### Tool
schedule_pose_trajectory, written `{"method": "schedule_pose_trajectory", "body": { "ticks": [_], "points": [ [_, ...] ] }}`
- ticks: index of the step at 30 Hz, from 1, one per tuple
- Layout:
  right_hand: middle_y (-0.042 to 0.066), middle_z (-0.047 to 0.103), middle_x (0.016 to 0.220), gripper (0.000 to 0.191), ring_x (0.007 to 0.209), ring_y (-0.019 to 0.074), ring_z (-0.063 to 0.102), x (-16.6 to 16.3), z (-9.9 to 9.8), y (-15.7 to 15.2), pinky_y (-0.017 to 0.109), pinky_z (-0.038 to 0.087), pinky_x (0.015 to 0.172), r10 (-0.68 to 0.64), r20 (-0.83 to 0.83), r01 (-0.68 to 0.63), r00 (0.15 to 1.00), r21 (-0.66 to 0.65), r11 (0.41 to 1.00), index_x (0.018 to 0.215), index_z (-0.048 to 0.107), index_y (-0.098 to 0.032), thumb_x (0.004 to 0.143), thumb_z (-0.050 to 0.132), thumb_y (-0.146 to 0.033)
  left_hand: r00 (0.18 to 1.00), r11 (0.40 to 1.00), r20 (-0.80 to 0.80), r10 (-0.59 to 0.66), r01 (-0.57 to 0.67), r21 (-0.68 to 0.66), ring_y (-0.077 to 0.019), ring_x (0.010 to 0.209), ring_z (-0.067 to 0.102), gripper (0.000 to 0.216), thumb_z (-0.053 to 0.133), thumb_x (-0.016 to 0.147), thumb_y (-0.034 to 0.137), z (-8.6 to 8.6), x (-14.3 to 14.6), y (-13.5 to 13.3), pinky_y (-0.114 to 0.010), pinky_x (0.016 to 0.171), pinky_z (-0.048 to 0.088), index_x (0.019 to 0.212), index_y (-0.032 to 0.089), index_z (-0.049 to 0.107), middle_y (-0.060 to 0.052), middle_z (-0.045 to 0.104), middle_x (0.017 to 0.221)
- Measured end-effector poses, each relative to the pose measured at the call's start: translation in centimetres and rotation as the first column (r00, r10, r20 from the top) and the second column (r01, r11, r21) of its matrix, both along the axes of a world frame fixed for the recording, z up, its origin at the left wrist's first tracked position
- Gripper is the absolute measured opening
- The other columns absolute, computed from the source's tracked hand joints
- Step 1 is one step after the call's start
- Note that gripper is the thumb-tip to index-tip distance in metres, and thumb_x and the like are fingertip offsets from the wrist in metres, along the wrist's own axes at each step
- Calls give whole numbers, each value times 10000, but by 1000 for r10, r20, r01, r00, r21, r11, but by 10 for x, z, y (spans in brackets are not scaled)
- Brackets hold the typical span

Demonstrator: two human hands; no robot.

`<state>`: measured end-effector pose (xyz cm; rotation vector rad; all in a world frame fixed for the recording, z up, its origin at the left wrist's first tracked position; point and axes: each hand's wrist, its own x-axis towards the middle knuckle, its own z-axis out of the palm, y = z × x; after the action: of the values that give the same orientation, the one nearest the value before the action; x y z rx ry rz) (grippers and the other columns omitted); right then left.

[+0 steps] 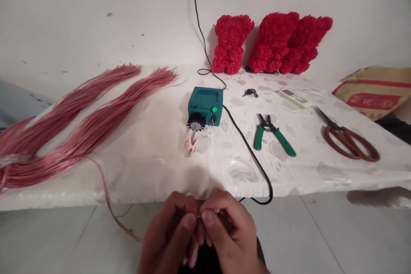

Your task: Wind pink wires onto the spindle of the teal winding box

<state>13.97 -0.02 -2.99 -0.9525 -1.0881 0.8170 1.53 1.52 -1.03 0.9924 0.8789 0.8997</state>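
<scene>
My left hand and my right hand meet at the bottom centre, below the table's front edge. Both are closed in a pinch, thumbs together, on something thin that I cannot make out. A single pink strand hangs from the table edge down toward my left hand. Two long bundles of pink strands lie across the left of the white table. A small teal box with a green button, a black toothed wheel and a pink piece at its front sits mid-table.
A black cable runs from the wall past the box and over the table edge. Green-handled pliers, brown-handled scissors, a white remote and keys lie right. Three red rose bears lean against the wall. A sack lies far right.
</scene>
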Motion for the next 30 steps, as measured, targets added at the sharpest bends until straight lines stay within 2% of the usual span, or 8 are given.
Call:
{"method": "schedule_pose_trajectory", "body": {
  "ticks": [4,6,10,17,20,24,27,30],
  "points": [
    [-53,559,588,217,427,59,521,2,39,29,147,403,414,246,-281,-275,928,-70,959,813,551,-201,993,579,-320,987,991,88,135,-134,-15,-31,439,410,363,707,883,504,29,12,20,-123,416,282,814,176,567,57,499,587],
    [-49,579,598,228,433,55,528,6,59,40,144,405,424,319,-325,-356,890,-59,933,811,552,-196,991,594,-329,976,985,138,170,-173,14,-25,424,418,371,739,856,498,45,16,28,-108,402,282,811,171,569,54,510,575],
    [-42,595,579,245,482,44,493,12,85,52,137,376,473,381,-264,-393,886,11,920,799,558,-182,970,641,-337,967,986,211,141,-155,54,-3,377,391,399,766,826,507,70,20,39,-91,386,239,797,164,565,55,521,556],
    [-52,552,543,312,463,34,405,11,101,54,136,285,452,404,-280,-388,871,113,915,792,529,-175,944,676,-404,945,987,302,129,-151,52,-2,370,317,428,847,731,494,98,27,36,-89,371,246,751,159,581,77,441,497],
    [-47,574,551,312,444,36,449,10,116,62,137,319,450,399,-322,-331,859,245,911,762,525,-179,946,674,-382,928,975,329,177,-210,68,-14,391,337,420,859,720,472,113,40,40,-90,393,250,726,164,574,64,476,485],
    [-98,471,480,303,350,24,377,6,119,76,139,332,415,264,-428,-109,864,354,929,758,515,-199,968,644,-375,922,934,319,221,-294,205,-15,380,320,366,770,819,472,120,64,49,-113,393,206,730,172,580,57,492,507],
    [-103,422,506,323,331,24,318,2,100,79,136,276,357,133,-536,56,834,322,945,747,475,-211,995,594,-380,922,889,233,308,-366,274,-37,388,305,306,703,875,426,107,81,51,-144,383,244,726,183,590,52,479,505],
    [-95,394,537,315,362,42,335,7,78,78,143,300,362,-38,-564,183,825,202,962,746,462,-219,995,583,-370,903,835,132,408,-428,346,-79,410,389,285,663,902,392,87,94,49,-186,398,338,706,200,587,26,522,523]
  ]
}}
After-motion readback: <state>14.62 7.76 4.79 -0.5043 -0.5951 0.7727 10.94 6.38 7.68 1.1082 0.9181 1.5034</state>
